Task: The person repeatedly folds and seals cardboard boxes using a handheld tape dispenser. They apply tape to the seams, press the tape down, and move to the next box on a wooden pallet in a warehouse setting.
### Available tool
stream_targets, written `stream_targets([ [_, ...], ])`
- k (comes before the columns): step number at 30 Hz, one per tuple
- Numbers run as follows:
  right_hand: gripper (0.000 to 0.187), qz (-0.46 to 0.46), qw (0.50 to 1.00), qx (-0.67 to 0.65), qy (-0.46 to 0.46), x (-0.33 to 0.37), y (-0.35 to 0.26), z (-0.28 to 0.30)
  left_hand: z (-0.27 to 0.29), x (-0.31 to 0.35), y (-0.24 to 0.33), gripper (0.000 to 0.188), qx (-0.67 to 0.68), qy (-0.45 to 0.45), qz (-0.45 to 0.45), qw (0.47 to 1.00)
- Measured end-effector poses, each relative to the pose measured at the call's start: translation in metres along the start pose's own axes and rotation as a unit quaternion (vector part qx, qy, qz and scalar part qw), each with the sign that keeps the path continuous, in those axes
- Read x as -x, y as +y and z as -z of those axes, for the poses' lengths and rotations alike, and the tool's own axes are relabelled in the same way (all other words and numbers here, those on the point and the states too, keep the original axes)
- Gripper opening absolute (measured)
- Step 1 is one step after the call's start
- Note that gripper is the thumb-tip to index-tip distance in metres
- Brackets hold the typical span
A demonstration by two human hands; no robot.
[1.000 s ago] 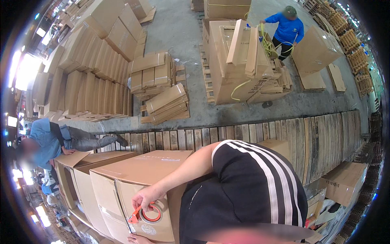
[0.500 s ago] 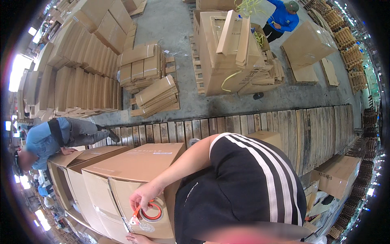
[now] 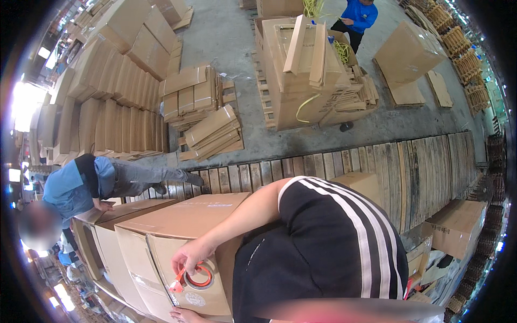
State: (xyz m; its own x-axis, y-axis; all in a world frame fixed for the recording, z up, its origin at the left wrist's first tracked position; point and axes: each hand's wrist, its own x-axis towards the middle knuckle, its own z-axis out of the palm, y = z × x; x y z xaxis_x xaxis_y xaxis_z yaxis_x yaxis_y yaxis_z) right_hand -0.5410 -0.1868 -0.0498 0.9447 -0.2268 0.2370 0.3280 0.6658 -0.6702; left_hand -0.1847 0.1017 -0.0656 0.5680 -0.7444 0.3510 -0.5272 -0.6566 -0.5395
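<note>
A hand-held tape dispenser [image 3: 178, 283], orange-red with a ringed roll, is in my right hand [image 3: 191, 254], whose fingers are closed round it. It rests against the end face of a large cardboard box [image 3: 218, 293], close to the box's seam. Lower down, my left hand [image 3: 186, 315] lies against the same face, partly cut off by the picture's lower edge; its visible fingers are stretched out along the cardboard. Shiny tape shows across the seam. A round pale mark sits just below the dispenser.
A co-worker in blue [image 3: 72, 183] bends over the box row's far left end. Behind runs a slatted conveyor [image 3: 258, 172]. Flattened cardboard stacks [image 3: 188, 97], a tall box [image 3: 293, 91] and another person in blue [image 3: 358, 19] stand beyond. More boxes [image 3: 452, 229] lie at right.
The view has shifted slightly. My right hand and the dispenser stay at nearly the same spot on the box. The co-worker at left has shifted right; the person at the back has moved up and left.
</note>
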Motion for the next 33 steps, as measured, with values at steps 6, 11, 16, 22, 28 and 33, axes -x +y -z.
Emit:
stream_targets([
  [6,0.052,-0.004,1.0,0.014,-0.003,-0.002,-0.001,-0.001,-0.007,0.004,-0.006,0.046,0.008,-0.01,0.008,1.0],
  [11,0.051,-0.004,1.0,-0.005,-0.006,-0.002,-0.001,0.0,-0.011,0.003,-0.008,0.046,0.01,-0.007,0.007,1.0],
  [16,0.049,-0.013,1.0,-0.001,-0.008,0.002,-0.003,0.0,-0.016,0.005,-0.014,0.046,0.004,-0.003,0.002,1.0],
  [22,0.049,-0.011,0.999,-0.036,-0.008,-0.002,-0.001,0.002,-0.013,0.008,-0.016,0.046,-0.043,0.027,-0.051,0.997],
  [28,0.05,-0.02,0.999,-0.041,-0.01,-0.003,-0.001,0.003,-0.004,0.0,-0.013,0.049,0.045,-0.039,0.032,0.998],
  [33,0.049,-0.027,0.998,-0.009,-0.052,-0.001,-0.001,0.003,-0.014,-0.007,-0.014,0.055,0.07,-0.068,0.058,0.993],
])
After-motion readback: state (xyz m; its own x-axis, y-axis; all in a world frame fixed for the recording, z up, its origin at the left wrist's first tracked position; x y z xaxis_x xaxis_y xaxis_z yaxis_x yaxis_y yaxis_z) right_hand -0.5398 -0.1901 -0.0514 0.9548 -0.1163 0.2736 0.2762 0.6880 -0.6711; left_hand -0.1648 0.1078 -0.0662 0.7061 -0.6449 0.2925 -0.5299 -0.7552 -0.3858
